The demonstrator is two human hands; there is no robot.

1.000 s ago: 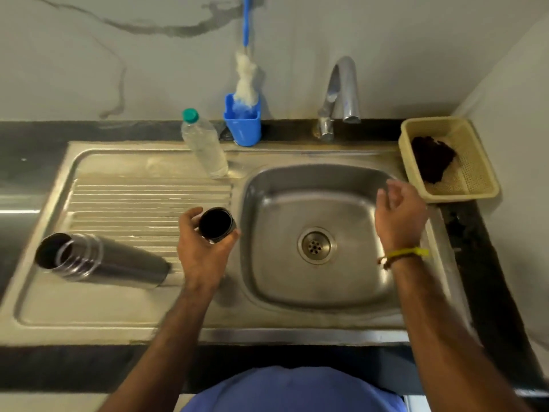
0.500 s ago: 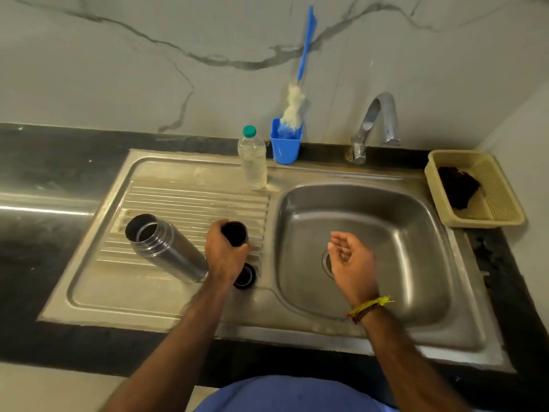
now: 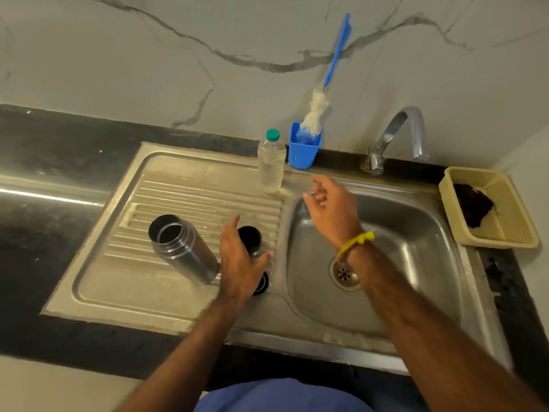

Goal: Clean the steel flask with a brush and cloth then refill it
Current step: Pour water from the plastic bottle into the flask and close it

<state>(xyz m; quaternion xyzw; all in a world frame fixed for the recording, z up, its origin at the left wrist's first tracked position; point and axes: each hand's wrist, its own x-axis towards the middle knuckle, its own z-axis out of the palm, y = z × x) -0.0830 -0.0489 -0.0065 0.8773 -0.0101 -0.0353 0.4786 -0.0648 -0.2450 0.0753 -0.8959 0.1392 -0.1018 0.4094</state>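
Since a moment ago my right hand (image 3: 332,209) has swung up from over the basin toward the back ledge, fingers loose and holding nothing, now near the plastic water bottle (image 3: 271,165) and short of the blue holder (image 3: 303,153) where the brush (image 3: 316,111) stands. My left hand (image 3: 240,263) rests around the small dark cup (image 3: 250,237) on the drainboard (image 3: 184,203), thumb and fingers spread beside it; whether I actually grip it I cannot tell. Just left of that hand stands the steel flask (image 3: 181,248), open-mouthed and uncapped, with a dark cap (image 3: 263,282) half hidden under my palm. I judge the flask rigid, fairly heavy and slick when wet, so I would wrap its body, not its rim. Ribbed drainboard and sink lip lie close; the basin (image 3: 410,233) offers open room, cloth (image 3: 472,205) in the basket (image 3: 505,221) well apart.
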